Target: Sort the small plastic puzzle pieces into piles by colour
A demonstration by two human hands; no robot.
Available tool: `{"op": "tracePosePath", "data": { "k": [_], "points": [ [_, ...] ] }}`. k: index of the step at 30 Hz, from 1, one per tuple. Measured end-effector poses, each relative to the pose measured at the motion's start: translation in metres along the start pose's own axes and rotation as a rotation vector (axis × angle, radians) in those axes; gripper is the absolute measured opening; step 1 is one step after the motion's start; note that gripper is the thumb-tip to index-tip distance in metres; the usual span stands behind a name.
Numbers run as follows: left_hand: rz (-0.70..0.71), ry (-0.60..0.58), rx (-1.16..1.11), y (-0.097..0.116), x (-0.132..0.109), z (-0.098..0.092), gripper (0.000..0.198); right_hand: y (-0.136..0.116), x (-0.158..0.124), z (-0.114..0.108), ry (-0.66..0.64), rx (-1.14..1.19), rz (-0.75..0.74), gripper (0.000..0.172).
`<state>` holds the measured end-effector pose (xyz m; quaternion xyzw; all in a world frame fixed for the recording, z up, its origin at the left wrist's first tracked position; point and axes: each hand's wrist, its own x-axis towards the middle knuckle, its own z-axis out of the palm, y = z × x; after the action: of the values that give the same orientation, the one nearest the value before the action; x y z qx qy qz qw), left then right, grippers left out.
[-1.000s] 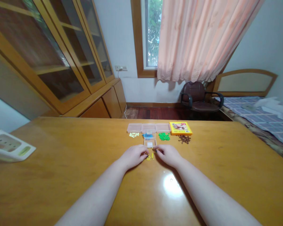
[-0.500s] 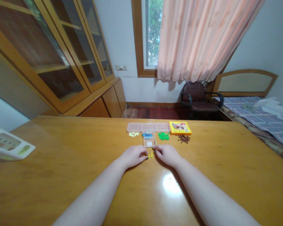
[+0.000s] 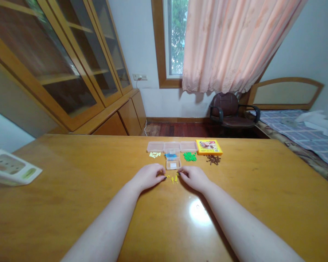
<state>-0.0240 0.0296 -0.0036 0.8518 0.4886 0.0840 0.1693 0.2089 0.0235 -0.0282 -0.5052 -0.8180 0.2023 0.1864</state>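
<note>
Small yellow plastic pieces [image 3: 172,179] lie on the table between my two hands, one of them a longer yellow piece [image 3: 176,178]. To their left my left hand [image 3: 150,177] rests on the tabletop with curled fingers, its tips beside a loose yellow bit. What those fingers hold, if anything, is too small to tell. On the other side my right hand [image 3: 193,178] has thumb and forefinger drawn together at the longer piece's far end; its grip is hidden. Just beyond the fingertips stands a small clear box [image 3: 173,165] with a white label, its lid raised, and blue pieces [image 3: 170,156] show behind.
Clear trays [image 3: 155,147] line up farther back, beside a yellow printed box [image 3: 209,147]. Before them lie piles of cream pieces [image 3: 154,155], green pieces [image 3: 190,157] and brown pieces [image 3: 213,159]. A white power strip-like object [image 3: 12,168] is at the table's left.
My left hand has shifted left and slightly away from me, off the yellow pieces, which now lie more spread out. My right hand has stayed almost in place.
</note>
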Motion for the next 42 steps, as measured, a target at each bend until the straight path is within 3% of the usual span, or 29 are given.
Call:
{"op": "tracePosePath", "data": {
  "k": [10,18,32,35,37,42],
  "points": [
    [-0.014,-0.037,0.002,0.001,0.004,0.01,0.014,0.003,-0.003,0.0,-0.079,0.125,-0.065,0.01],
    [-0.008,-0.031,0.015,-0.001,0.005,0.013,0.015,0.004,-0.003,0.0,-0.161,0.145,-0.152,0.019],
    [-0.005,-0.03,0.019,-0.001,0.007,0.013,0.017,-0.006,-0.004,-0.001,-0.158,0.037,-0.241,0.021],
    [0.001,-0.03,0.01,-0.001,0.006,0.011,0.016,-0.002,-0.002,0.003,-0.097,0.07,-0.201,0.019],
    [0.015,-0.008,0.002,0.0,0.007,0.01,0.016,0.003,0.001,0.007,0.019,0.099,-0.107,0.018],
    [-0.023,0.204,0.007,0.004,0.017,0.015,0.02,0.012,0.009,0.015,0.262,0.178,0.099,0.02]
  ]
}}
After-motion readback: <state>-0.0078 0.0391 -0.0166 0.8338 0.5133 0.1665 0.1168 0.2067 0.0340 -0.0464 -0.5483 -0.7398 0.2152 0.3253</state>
